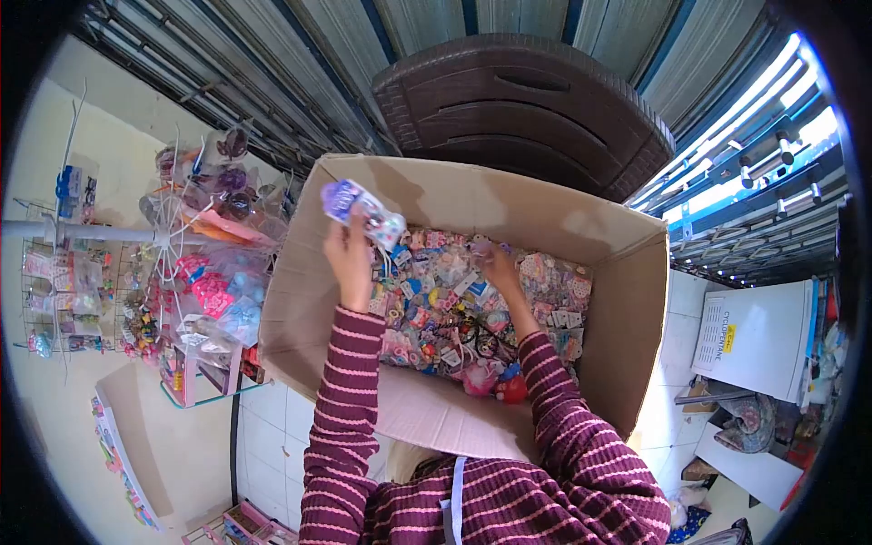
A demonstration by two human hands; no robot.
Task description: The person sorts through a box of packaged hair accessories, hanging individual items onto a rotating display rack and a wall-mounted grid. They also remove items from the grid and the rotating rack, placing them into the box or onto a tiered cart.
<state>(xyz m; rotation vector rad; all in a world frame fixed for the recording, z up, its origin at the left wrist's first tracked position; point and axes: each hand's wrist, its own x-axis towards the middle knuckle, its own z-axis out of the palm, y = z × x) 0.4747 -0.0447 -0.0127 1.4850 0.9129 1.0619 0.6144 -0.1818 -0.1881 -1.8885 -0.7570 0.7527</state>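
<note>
My left hand (pixel 349 254) is raised at the left inner side of a large cardboard box (pixel 627 318). Its fingers are closed on a small carded package (pixel 368 209) with a purple-and-white header and pale pieces, slightly blurred. Lower in the box, my right hand (pixel 500 274) is at the pile of small packaged accessories (pixel 427 313), fingers curled by a pinkish item I cannot make out clearly. The pile mixes pink, white and blue pieces on cards and in clear bags. A red plush-like piece (pixel 511 391) lies near the front flap.
Behind the box stands a dark brown plastic chair or table (pixel 545 100) against a metal shutter. Bagged goods (pixel 213 282) hang from a rack on the left. A white carton (pixel 754 331) marked CYCLOPENTANE sits on the right.
</note>
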